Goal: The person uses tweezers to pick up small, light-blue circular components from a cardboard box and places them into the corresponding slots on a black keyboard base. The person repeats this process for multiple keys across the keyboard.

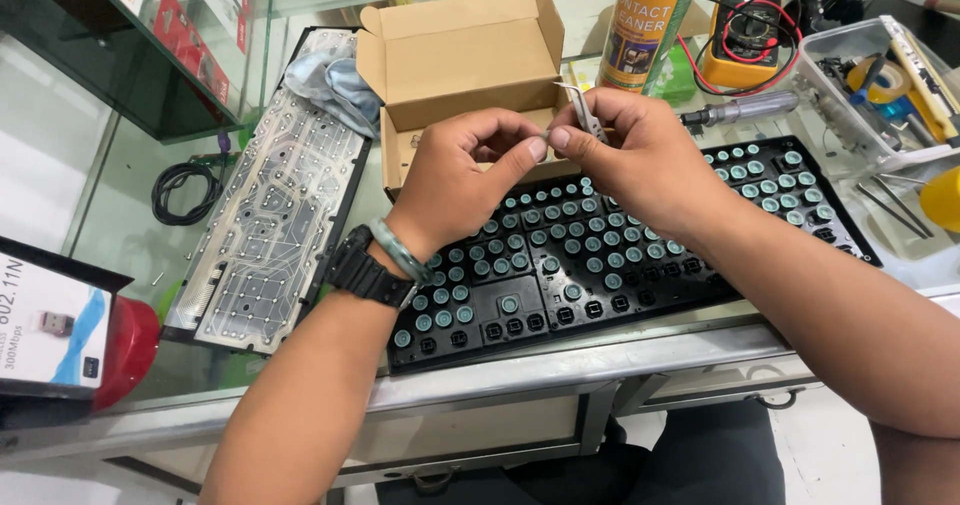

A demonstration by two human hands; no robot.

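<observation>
My left hand (458, 170) and my right hand (640, 155) meet fingertip to fingertip above a black keyboard base (600, 265) studded with small grey-blue rubber domes. My right hand holds metal tweezers (580, 110), whose ends stick up behind its fingers. My left thumb and forefinger pinch at something tiny where the hands touch; I cannot tell what it is. A black watch and a green bracelet sit on my left wrist.
An open cardboard box (460, 55) stands just behind the hands. A keyboard membrane sheet (275, 195) with a cloth lies left. A spray can (645, 25), a yellow multimeter (745, 35), a screwdriver (740, 112) and a plastic tool tray (880, 85) sit at the back right.
</observation>
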